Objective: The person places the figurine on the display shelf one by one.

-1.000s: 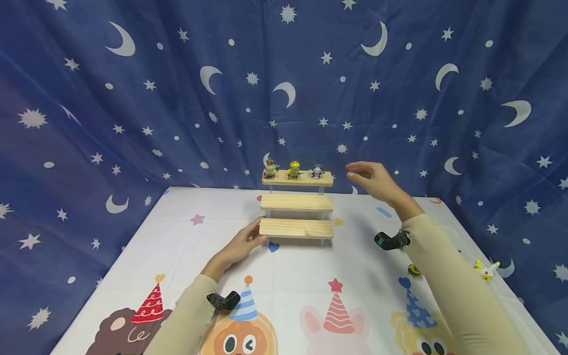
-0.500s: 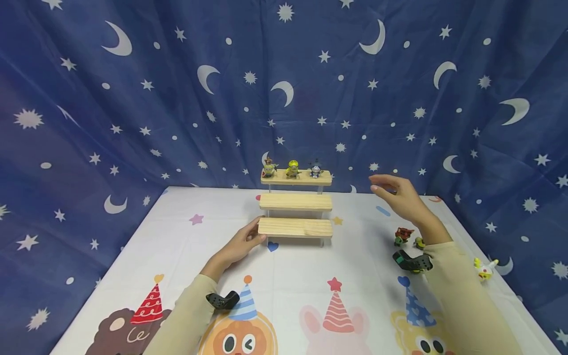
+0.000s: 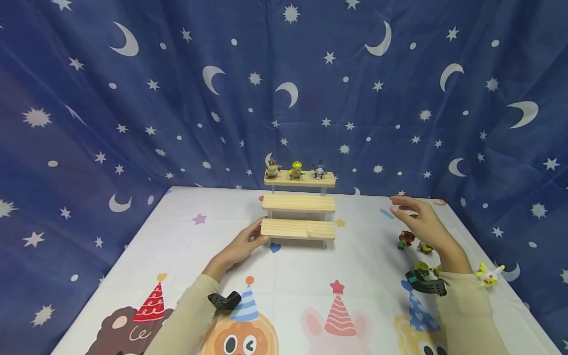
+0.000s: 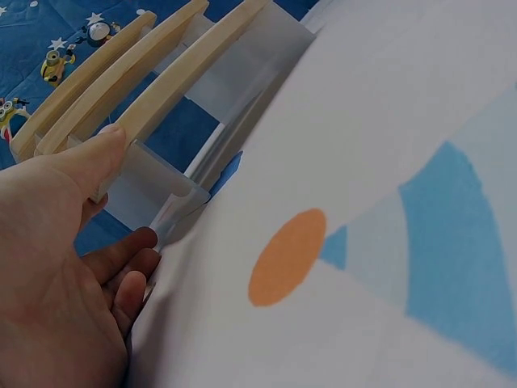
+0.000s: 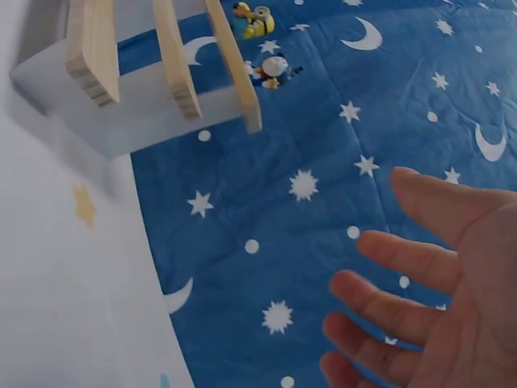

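A three-tier wooden display shelf [image 3: 298, 203] with clear supports stands at the back of the table. Three small figurines line its top board: a crowned yellow one [image 3: 272, 169], a yellow one [image 3: 296, 170] and a dark blue and white one [image 3: 318, 171]. My left hand [image 3: 241, 245] grips the left end of the lowest board. In the left wrist view, the thumb [image 4: 105, 149] presses the board's end while the other fingers curl by the clear support. Over the right of the table hovers my right hand [image 3: 421, 222], fingers loosely bent, holding nothing.
Below my right hand stand a reddish-brown figurine [image 3: 406, 239] and a yellow one [image 3: 425, 247]. Another yellow-green figurine [image 3: 421, 267] is partly hidden by the wrist camera. A white and yellow figurine [image 3: 489, 275] lies near the right edge. A blue starry curtain [image 3: 248, 108] hangs behind.
My right hand has moved right and down, away from the shelf's top board, uncovering figurines on the right. The left hand keeps its place at the shelf.
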Action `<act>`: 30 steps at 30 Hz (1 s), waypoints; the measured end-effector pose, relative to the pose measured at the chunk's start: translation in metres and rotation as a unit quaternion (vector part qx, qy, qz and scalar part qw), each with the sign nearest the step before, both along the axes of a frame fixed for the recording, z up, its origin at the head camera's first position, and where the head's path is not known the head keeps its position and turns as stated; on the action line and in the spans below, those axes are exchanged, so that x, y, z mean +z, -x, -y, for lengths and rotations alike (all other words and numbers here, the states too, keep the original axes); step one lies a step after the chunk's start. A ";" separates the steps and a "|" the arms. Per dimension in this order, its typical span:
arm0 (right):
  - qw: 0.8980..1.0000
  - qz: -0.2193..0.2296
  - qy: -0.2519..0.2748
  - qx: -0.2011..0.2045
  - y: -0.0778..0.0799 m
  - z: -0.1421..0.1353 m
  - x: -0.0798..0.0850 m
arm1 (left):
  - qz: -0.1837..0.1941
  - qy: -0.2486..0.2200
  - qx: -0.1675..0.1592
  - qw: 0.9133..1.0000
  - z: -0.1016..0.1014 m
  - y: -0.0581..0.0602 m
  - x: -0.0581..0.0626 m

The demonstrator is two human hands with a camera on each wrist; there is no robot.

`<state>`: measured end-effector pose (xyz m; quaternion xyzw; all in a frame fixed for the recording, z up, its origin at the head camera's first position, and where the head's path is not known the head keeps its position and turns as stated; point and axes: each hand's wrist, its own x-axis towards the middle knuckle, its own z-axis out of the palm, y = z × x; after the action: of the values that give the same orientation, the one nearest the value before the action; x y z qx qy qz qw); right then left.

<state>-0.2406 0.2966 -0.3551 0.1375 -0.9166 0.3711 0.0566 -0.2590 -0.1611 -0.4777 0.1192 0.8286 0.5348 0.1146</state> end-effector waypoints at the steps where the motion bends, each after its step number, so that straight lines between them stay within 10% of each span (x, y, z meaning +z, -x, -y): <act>1: 1.000 0.001 -0.003 0.002 0.000 -0.001 0.000 | -0.001 0.001 0.000 1.000 0.001 0.000 0.000; 30: 0.990 0.090 -0.086 -0.070 -0.005 -0.046 -0.037 | -0.002 -0.005 0.000 1.000 0.002 0.001 -0.003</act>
<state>-0.2358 0.3428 -0.3921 0.0429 -0.9538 0.2970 -0.0126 -0.2602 -0.1627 -0.4803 0.1207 0.8263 0.5385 0.1129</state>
